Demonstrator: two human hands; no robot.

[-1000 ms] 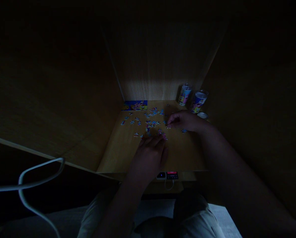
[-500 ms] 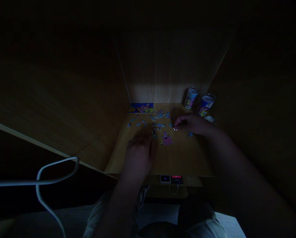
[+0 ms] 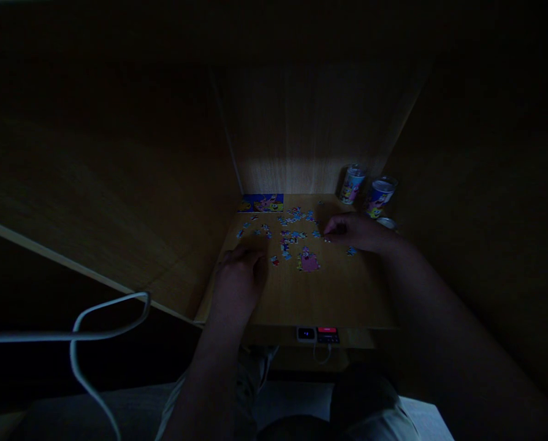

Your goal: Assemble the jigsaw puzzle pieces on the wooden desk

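In the head view, my right hand [image 3: 354,231] is closed in a pinch, with the pale edge of a jigsaw puzzle piece [image 3: 327,239] showing below the fingertips. My left hand [image 3: 237,275] hovers low over the left part of the wooden surface, fingers loosely curled and apart, with nothing visible in them. Just right of it lies a small red and white puzzle piece [image 3: 274,261]. Between the hands are a joined pink section [image 3: 308,261] and a bluish joined section [image 3: 293,236]. More loose pieces [image 3: 296,214] are spread farther back.
A blue picture card [image 3: 262,203] lies at the back left. Two printed cans [image 3: 352,185] [image 3: 380,196] stand at the back right, a round lid [image 3: 387,223] near them. Wooden walls enclose the surface [image 3: 338,300]. Lit devices [image 3: 328,335] sit below its front edge; a white cable [image 3: 74,335] loops at left.
My left hand has moved left, away from the joined pieces, uncovering the red and white piece. My right hand stays nearly in place, its pinched piece now less visible.
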